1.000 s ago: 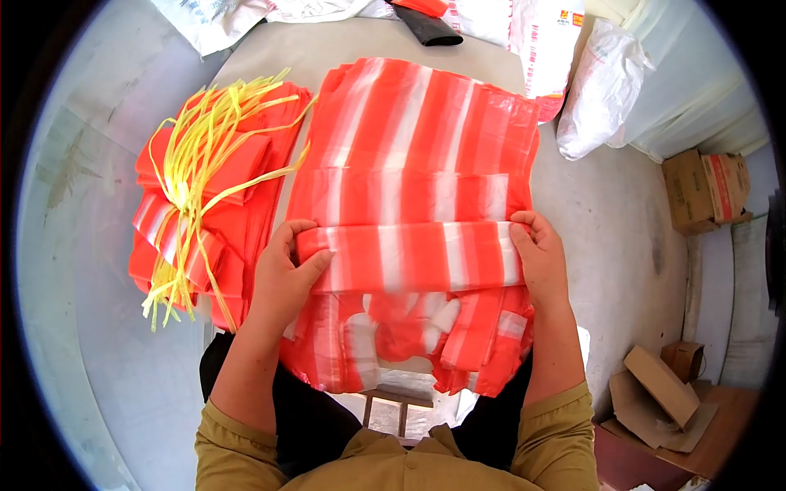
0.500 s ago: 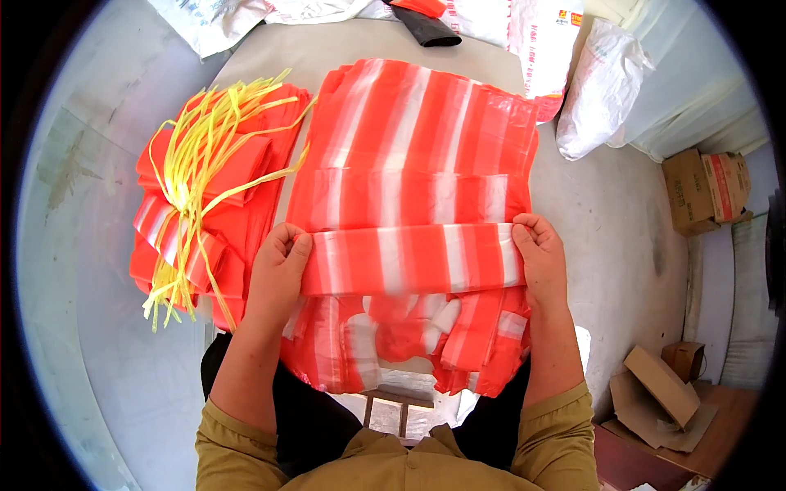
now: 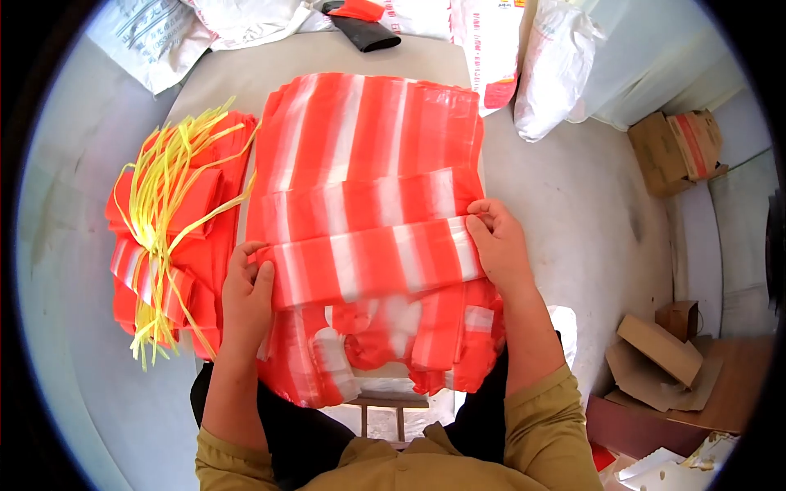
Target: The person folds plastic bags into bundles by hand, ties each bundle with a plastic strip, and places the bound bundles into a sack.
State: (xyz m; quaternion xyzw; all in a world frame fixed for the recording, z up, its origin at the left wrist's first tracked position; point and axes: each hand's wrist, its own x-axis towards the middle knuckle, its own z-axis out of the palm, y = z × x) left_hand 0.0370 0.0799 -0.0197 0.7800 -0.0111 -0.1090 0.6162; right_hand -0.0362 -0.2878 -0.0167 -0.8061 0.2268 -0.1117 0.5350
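Observation:
A red-and-white striped plastic bag lies folded into a flat band across a stack of similar striped bags. At the band's left end, my left hand is closed, its thumb and fingers pinching the edge. My right hand grips the opposite end the same way, slightly higher in view. Below the band, crumpled handle parts of the bags hang towards my lap. To the left lies a pile of folded red bags, with a bunch of yellow plastic ties draped over it.
The stack rests on a beige surface. White printed sacks and a black-and-red item lie at its far side. A white bag stands at the far right. Cardboard boxes sit on the right, with an opened carton nearer.
The whole scene has shifted left and tilted slightly in view, so the folded band now slopes up to the right. Both hands remain at its two ends.

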